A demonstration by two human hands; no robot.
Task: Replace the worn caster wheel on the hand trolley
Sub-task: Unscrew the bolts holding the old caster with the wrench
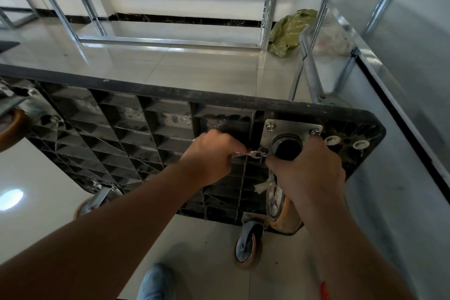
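Black trolley (pixel 136 134), tipped on edge, underside facing camera. Caster (pixel 283 192) bolted at its right corner plate (pixel 292 129). Left hand (pixel 211 156) grips wrench (pixel 246 154) on bolt (pixel 264 153); right hand (pixel 309 168) fingers curl around caster. Step: working that bolt, direction unclear. Next, probably: remaining bolts.

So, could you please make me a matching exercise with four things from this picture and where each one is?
Things:
1. wrench
2. green bag
3. mounting plate
4. loose caster wheel

Places:
A. on the floor near the person's shoe
B. bolted to the trolley's underside
C. in the left hand
D. on the floor by the metal shelving

Pairs: 1-C, 2-D, 3-B, 4-A
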